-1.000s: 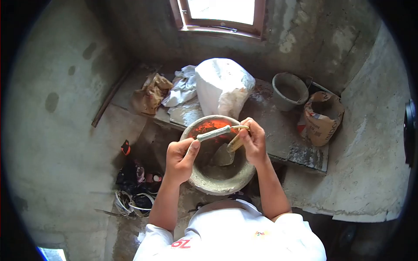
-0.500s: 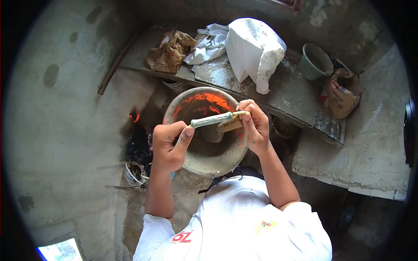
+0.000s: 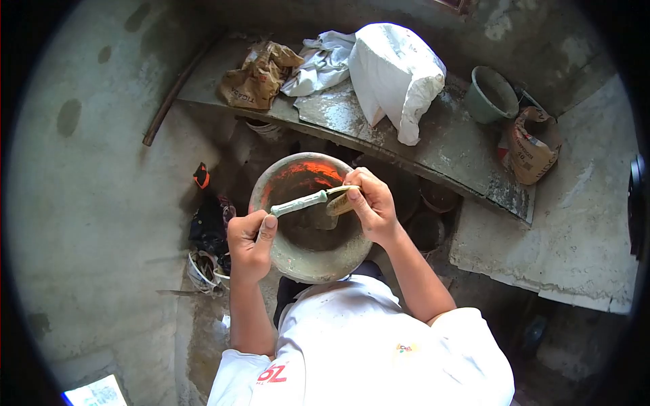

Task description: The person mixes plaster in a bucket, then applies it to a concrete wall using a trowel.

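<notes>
A trowel with a pale green handle [image 3: 298,204] is held between both hands, above a round, thick-rimmed pot [image 3: 308,266] with orange patches inside. My left hand [image 3: 252,245] is closed on the butt of the handle, thumb on top. At the other end, my right hand [image 3: 372,204] pinches the bent metal neck. The trowel's dull brownish blade [image 3: 342,204] hangs beneath the neck near the right fingers, over the pot's opening. Part of the neck is hidden by those fingers.
A concrete ledge [image 3: 474,172] behind the pot bears a brown paper bag [image 3: 256,80], white sacks [image 3: 396,71], a grey-green bucket [image 3: 492,95] and an open cement bag [image 3: 533,147]. A white bucket [image 3: 201,272] and dark items stand left on the floor.
Both hands and the trowel have shifted left and slightly down in view. The pot also appears lower and a little left. The grip on the trowel looks unchanged.
</notes>
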`<state>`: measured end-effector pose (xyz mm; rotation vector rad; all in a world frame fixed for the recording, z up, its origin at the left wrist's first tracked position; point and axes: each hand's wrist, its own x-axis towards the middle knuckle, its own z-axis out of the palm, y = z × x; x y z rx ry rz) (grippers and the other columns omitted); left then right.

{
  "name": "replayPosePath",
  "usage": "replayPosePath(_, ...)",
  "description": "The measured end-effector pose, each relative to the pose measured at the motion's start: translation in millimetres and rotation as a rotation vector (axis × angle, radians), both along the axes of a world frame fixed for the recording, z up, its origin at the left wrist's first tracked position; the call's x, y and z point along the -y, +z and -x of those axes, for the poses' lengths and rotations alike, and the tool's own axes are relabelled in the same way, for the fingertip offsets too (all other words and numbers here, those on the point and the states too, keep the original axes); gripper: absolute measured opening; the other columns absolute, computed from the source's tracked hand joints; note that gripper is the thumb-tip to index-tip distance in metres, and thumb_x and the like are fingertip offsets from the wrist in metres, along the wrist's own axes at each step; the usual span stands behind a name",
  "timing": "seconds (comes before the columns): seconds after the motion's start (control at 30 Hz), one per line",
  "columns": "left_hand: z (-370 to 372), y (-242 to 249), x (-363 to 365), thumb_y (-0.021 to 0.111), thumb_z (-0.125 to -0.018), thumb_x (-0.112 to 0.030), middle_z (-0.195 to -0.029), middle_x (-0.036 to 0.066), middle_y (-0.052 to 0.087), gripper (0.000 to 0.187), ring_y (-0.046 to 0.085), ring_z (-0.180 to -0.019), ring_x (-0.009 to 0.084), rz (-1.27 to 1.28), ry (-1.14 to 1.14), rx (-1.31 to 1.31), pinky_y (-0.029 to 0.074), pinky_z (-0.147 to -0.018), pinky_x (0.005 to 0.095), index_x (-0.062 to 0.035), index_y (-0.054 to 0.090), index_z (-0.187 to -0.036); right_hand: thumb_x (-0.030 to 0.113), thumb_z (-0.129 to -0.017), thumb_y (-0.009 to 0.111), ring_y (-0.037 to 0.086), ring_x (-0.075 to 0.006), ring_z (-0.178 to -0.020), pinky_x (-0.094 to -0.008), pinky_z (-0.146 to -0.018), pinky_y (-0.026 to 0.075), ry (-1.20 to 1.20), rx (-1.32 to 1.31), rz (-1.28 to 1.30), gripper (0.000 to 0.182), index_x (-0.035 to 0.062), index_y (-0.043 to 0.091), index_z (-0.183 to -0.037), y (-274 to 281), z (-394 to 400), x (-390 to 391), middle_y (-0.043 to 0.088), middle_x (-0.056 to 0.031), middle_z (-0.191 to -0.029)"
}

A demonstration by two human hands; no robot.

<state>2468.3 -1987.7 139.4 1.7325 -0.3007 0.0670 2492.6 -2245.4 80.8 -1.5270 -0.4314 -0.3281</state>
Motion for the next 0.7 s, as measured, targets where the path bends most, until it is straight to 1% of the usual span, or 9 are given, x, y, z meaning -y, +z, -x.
replayPosePath(0.2, 10.2, -5.3, -55.4, 0.066, -0.106, -0.032, -0.058, -0.007, 0.035, 0.053, 0.029, -0.057, 0.0037, 0.024, -0.131, 0.023, 0.02, -0.051, 0.0285, -0.0047, 0.044, -0.066, 0.019, -0.103, 0.062, 0.047, -0.022, -0.077, -0.0333, -0.071, 0.04, -0.118, -0.002, 0.041, 0.029, 0.0013, 0.053, -0.082, 6.4, 37.1, -53.1, 0.052, -0.0069, -0.079)
replayPosePath(0.27, 17.4, -13.6, -81.8, 0.065, -0.106, -0.033, -0.058, -0.007, 0.035, 0.054, 0.029, -0.057, 0.0034, 0.107, -0.159, 0.053, 0.02, -0.05, 0.0286, -0.005, 0.043, -0.066, 0.02, -0.104, 0.062, 0.047, -0.0187, -0.076, -0.0319, -0.07, 0.04, -0.183, 0.011, 0.042, 0.03, 0.0014, 0.054, -0.081, 11.0, 61.5, -82.9, 0.051, -0.0057, -0.079)
replayPosePath(0.3, 22.1, -15.0, -94.8, 0.065, -0.106, -0.034, -0.059, -0.007, 0.036, 0.054, 0.029, -0.058, 0.0032, 0.098, -0.187, 0.077, 0.02, -0.05, 0.0287, -0.0052, 0.043, -0.066, 0.02, -0.104, 0.062, 0.047, -0.0187, -0.076, -0.0319, -0.07, 0.04, -0.227, 0.021, 0.04, 0.03, 0.0014, 0.054, -0.081, 11.3, 74.3, -100.0, 0.051, -0.0057, -0.079)
replayPosePath(0.37, 31.7, -13.2, -118.1, 0.064, -0.106, -0.035, -0.059, -0.007, 0.036, 0.055, 0.029, -0.058, 0.0032, 0.097, -0.255, 0.088, 0.02, -0.05, 0.0287, -0.0054, 0.043, -0.066, 0.027, -0.107, 0.06, 0.041, -0.011, -0.077, -0.0272, -0.068, 0.033, -0.292, -0.025, -0.074, 0.038, 0.0023, 0.051, -0.08, 13.8, 104.6, -133.4, 0.048, -0.0025, -0.086)
replayPosePath(0.4, 36.1, -10.8, -125.9, 0.064, -0.106, -0.035, -0.059, -0.007, 0.035, 0.055, 0.029, -0.058, 0.0031, 0.103, -0.27, 0.099, 0.02, -0.05, 0.0286, -0.0055, 0.043, -0.065, 0.027, -0.107, 0.06, 0.041, -0.011, -0.077, -0.0272, -0.068, 0.033, -0.319, -0.011, -0.068, 0.038, 0.0023, 0.051, -0.08, 14.7, 116.8, -145.6, 0.048, -0.0025, -0.086)
replayPosePath(0.5, 47.4, -2.5, -141.5, 0.064, -0.106, -0.033, -0.058, -0.007, 0.033, 0.055, 0.027, -0.057, 0.004, 0.07, -0.33, 0.117, 0.02, -0.05, 0.0295, -0.0047, 0.041, -0.065, 0.029, -0.108, 0.06, 0.04, -0.0073, -0.077, -0.0241, -0.068, 0.032, -0.421, -0.016, -0.175, 0.037, 0.0054, 0.052, -0.081, 16.3, 145.5, -174.0, 0.048, 0.0005, -0.087)
replayPosePath(0.53, 51.7, -0.3, -145.7, 0.064, -0.106, -0.032, -0.058, -0.006, 0.032, 0.055, 0.027, -0.057, 0.0042, 0.04, -0.352, 0.098, 0.019, -0.05, 0.0299, -0.0044, 0.04, -0.065, 0.029, -0.108, 0.06, 0.04, -0.0073, -0.077, -0.0241, -0.068, 0.032, -0.427, -0.006, -0.181, 0.037, 0.0054, 0.052, -0.081, 16.4, 151.8, -179.9, 0.048, 0.0005, -0.087)
replayPosePath(0.6, 60.3, 6.4, -150.0, 0.065, -0.106, -0.029, -0.058, -0.006, 0.032, 0.053, 0.027, -0.057, 0.0043, 0.018, -0.381, 0.115, 0.019, -0.05, 0.0306, -0.0042, 0.042, -0.065, 0.024, -0.108, 0.06, 0.046, -0.0086, -0.074, -0.0263, -0.068, 0.037, -0.521, 0.01, -0.251, 0.034, 0.0035, 0.056, -0.081, 12.6, 170.7, -192.8, 0.051, -0.0005, -0.082)
replayPosePath(0.7, 83.2, 11.6, -154.0, 0.064, -0.107, -0.027, -0.059, -0.007, 0.037, 0.05, 0.03, -0.057, 0.0026, 0.032, -0.458, 0.105, 0.02, -0.05, 0.0285, -0.0051, 0.045, -0.065, 0.026, -0.107, 0.061, 0.046, -0.0074, -0.072, -0.0258, -0.066, 0.037, -0.632, -0.019, -0.241, 0.035, 0.0038, 0.055, -0.081, 10.5, 206.2, -207.1, 0.049, 0.0011, -0.078)
